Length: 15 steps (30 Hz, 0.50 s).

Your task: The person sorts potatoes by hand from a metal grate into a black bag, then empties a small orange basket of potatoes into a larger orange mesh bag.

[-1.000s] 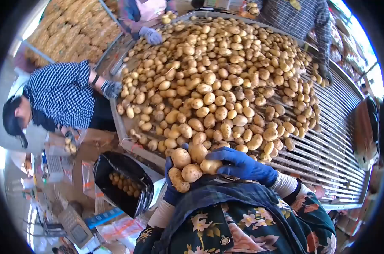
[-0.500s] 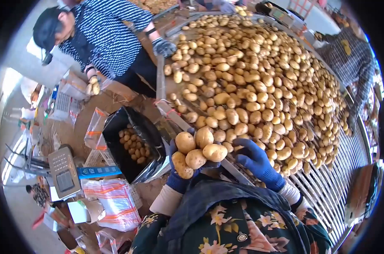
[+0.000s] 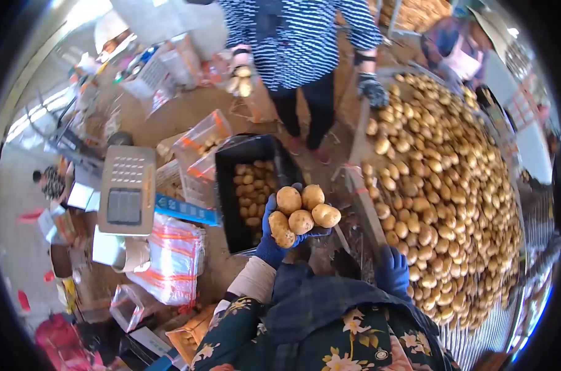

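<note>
Several potatoes (image 3: 301,221) rest on my left hand (image 3: 274,238), which wears a blue glove and cups them from below. The hand is beside the right edge of a black-lined crate (image 3: 231,232) with potatoes (image 3: 254,185) at its bottom. My right hand (image 3: 392,270), also in a blue glove, is at the near rim of the sorting table, beside the big potato pile (image 3: 441,210). Its fingers look extended and partly apart, and nothing shows in them.
A person in a striped top (image 3: 293,43) stands beyond the crate, holding potatoes. Another person (image 3: 456,49) is at the table's far side. A scale (image 3: 127,188), a blue box (image 3: 185,209) and bundled plastic bags (image 3: 172,260) are on the left.
The view has turned left toward the crate. My left hand, still holding the potatoes, is now beside the crate; my right hand has drawn back from over the pile to the table's rim.
</note>
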### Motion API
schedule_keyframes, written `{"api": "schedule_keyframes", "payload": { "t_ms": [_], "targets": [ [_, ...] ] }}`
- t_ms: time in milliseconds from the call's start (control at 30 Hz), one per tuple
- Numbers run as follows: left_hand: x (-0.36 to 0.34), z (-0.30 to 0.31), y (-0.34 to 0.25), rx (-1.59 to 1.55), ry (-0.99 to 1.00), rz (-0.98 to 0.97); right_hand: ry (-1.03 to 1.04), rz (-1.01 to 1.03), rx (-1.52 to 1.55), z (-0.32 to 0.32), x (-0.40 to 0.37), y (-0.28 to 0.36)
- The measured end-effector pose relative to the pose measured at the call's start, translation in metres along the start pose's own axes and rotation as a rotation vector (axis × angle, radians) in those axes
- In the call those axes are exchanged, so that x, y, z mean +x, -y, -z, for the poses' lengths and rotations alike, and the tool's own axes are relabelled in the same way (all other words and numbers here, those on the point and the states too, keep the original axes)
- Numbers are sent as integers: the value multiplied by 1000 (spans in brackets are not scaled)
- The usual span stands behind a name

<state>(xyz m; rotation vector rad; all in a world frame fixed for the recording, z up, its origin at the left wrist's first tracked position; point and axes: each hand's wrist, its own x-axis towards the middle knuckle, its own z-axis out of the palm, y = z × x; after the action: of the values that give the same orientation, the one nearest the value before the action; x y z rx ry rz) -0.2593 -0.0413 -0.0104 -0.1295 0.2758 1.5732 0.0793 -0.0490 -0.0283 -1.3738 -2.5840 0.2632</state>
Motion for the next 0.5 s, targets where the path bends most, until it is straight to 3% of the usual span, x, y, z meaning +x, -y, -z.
{"api": "schedule_keyframes", "payload": {
  "t_ms": [67,100,167,200,233,300,333,400,433,467,500],
  "targets": [
    [-1,21,-26,-157,22,-62,-98,14,-68,-15,-6,-10],
    [-2,27,-40,-74,-96,-173,-98,33,-65,-18,-6,-13],
    [-10,24,-67,-30,9,-195,-216,115,-147,-21,-4,-17],
    [-9,28,-82,-95,-63,-248,-218,126,-148,-25,-5,-17],
    [-11,22,-95,89,-132,-382,-259,90,-172,-29,-7,-16],
    [1,39,-129,74,-81,-506,-342,15,-217,-38,-4,-14],
    [19,76,-151,139,61,-574,-380,-34,-266,-37,3,-3],
    [38,27,-196,-37,581,-346,-412,13,-297,-39,7,-3],
    [43,22,-204,67,103,-562,-441,57,-330,-41,6,-5],
    [52,10,-229,-4,16,-538,-368,41,-303,-37,2,-9],
    [66,62,-266,-52,80,-502,-370,40,-309,-31,10,0]
  ]
}}
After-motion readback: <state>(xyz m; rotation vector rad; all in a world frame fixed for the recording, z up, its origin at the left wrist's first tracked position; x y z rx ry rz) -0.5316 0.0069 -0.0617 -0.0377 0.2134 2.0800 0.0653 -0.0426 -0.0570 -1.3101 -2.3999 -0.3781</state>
